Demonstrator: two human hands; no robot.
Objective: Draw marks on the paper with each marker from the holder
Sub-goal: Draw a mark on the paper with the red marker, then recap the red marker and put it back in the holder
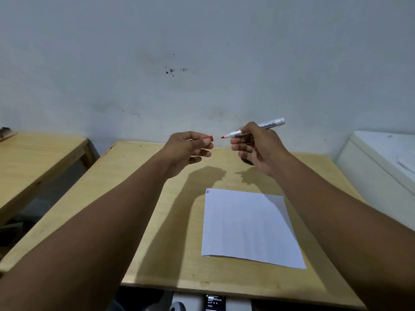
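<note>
My right hand (256,145) grips a white marker (269,124) with a red tip that points left, held in the air above the far part of the wooden table (143,198). My left hand (188,149) pinches the marker's red cap (208,138), a small gap away from the tip. A white sheet of paper (249,227) lies flat on the table below, with a short blue mark and a short red mark in its top left corner (208,191). A dark round object, partly hidden behind my right hand (247,162), may be the holder.
A second wooden table (40,151) stands to the left across a gap. A white cabinet (381,160) flanks the right side. A grey wall rises right behind the table. A phone (214,302) shows below the table's near edge.
</note>
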